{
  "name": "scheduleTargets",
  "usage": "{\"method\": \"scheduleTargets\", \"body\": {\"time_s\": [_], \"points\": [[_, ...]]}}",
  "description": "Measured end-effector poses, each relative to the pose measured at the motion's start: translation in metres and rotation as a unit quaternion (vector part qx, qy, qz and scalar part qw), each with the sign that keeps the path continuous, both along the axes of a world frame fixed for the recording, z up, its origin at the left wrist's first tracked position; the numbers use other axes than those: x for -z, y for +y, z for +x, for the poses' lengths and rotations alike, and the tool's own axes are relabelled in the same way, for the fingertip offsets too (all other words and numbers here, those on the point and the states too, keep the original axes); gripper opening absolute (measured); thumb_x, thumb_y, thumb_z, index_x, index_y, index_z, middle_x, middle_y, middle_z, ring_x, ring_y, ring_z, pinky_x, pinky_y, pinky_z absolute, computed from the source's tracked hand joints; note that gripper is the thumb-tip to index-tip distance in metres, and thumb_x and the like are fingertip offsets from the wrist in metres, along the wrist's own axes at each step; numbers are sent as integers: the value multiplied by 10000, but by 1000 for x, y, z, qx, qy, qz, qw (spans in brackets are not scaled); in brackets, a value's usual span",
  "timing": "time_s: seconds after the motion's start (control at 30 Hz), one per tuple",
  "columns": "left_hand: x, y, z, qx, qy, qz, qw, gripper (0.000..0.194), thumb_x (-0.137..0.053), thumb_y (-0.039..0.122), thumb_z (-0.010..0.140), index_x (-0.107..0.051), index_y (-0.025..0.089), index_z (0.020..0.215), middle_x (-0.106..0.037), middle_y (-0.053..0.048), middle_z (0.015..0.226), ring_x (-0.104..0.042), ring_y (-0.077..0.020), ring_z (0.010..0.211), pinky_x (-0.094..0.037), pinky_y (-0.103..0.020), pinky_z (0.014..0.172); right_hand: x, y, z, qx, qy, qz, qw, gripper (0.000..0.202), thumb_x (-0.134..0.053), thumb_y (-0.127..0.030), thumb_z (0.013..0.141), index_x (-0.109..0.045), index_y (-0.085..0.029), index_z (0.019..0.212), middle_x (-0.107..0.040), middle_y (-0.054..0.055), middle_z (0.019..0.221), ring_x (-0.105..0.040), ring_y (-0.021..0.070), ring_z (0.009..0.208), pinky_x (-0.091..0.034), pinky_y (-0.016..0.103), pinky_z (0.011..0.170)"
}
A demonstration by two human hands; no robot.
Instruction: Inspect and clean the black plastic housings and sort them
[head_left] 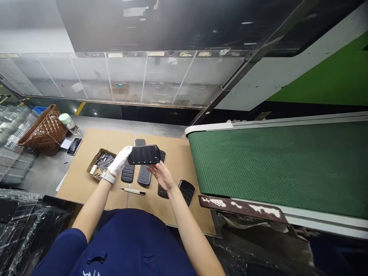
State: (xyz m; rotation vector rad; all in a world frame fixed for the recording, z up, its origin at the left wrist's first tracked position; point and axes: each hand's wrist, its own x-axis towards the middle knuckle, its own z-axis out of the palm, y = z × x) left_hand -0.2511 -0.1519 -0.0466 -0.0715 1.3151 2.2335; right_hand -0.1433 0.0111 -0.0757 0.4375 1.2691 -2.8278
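Note:
Between my two hands, above the brown work surface (169, 153), is a black oblong plastic panel (144, 155) with rounded ends and small marks along its edges. My left hand (120, 160), in a white glove, grips its left end. My bare right hand (163, 175) holds the right end from below, fingers at its lower edge. Under and around it lie several ribbed black panels, among them one at the left (127, 173), one in the middle (144, 175) and one at the right (186, 191). A white pen-like tool (132, 191) lies nearer my body.
A box (91, 164) of small dark pieces stands left. Beyond it are a phone (74, 146), a bottle (69, 123) and a brown quilted bag (47, 130). A green conveyor belt (276, 165) runs at right, with a worn dark edge piece (243, 208) before it.

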Motion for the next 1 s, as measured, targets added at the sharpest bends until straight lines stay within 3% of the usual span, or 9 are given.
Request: {"method": "scheduleTargets", "body": {"time_s": [0.17,0.23,0.33,0.47,0.57,0.77,0.8,0.9,1.0], "points": [[-15,-6,-40,80,45,-48,995,267,-671,68,689,-723,193,919,-720,-61,1055,-598,-222,1105,-390,-314,1042,1,-2,-1,-46,-19,-3,999,367,-783,-502,642,-647,-212,821,-727,6,743,-676,168,677,-545,300,645],[-11,0,-47,87,44,-67,993,206,-666,170,731,-713,186,931,-729,-53,998,-630,-220,1023,-442,-336,979,0,-11,-3,-18,-27,-26,999,306,-752,-473,704,-655,-222,850,-735,3,780,-677,159,684,-560,299,657],[0,13,-51,75,15,-77,994,280,-627,348,787,-686,159,985,-729,-62,895,-662,-207,838,-499,-376,864,-2,-28,-3,33,-40,-72,996,230,-725,-417,762,-659,-246,901,-742,-2,859,-681,152,729,-579,301,703],[11,21,-51,70,4,-79,994,278,-684,319,742,-691,143,957,-722,-77,919,-653,-191,826,-507,-346,827,-5,-41,-1,52,-50,-99,992,208,-749,-385,750,-672,-252,890,-741,-12,878,-677,141,748,-587,272,692],[12,15,-48,64,14,-83,994,291,-700,324,738,-697,151,971,-716,-81,975,-642,-183,862,-508,-324,828,-5,-35,-5,71,-80,-85,991,190,-729,-377,769,-678,-239,890,-740,-10,835,-668,138,694,-583,257,622],[4,3,-6,122,9,-74,990,376,-754,287,686,-684,143,1027,-708,-107,1014,-660,-200,839,-545,-335,759,-9,9,-36,142,-106,-60,982,205,-585,-397,875,-673,-220,820,-706,-29,702,-629,120,577,-518,201,468],[3,6,6,111,7,-63,992,397,-751,296,693,-666,147,1052,-698,-108,1050,-662,-197,856,-548,-328,755,-11,13,-41,139,-95,-67,983,259,-544,-431,892,-674,-218,823,-705,-22,699,-636,127,586,-526,212,479],[1,21,41,0,8,-23,1000,440,-707,363,751,-588,179,1133,-661,-93,1141,-661,-162,884,-545,-286,764,-13,12,-52,110,-31,-99,989,383,-459,-535,905,-672,-221,852,-721,4,746,-683,177,713,-582,292,614],[-3,37,66,-70,17,3,997,490,-677,394,783,-534,186,1203,-640,-116,1181,-661,-184,936,-549,-289,778,-11,-4,-57,74,13,-125,989,355,-456,-517,909,-666,-231,897,-740,12,829,-694,209,872,-581,367,781]]}}
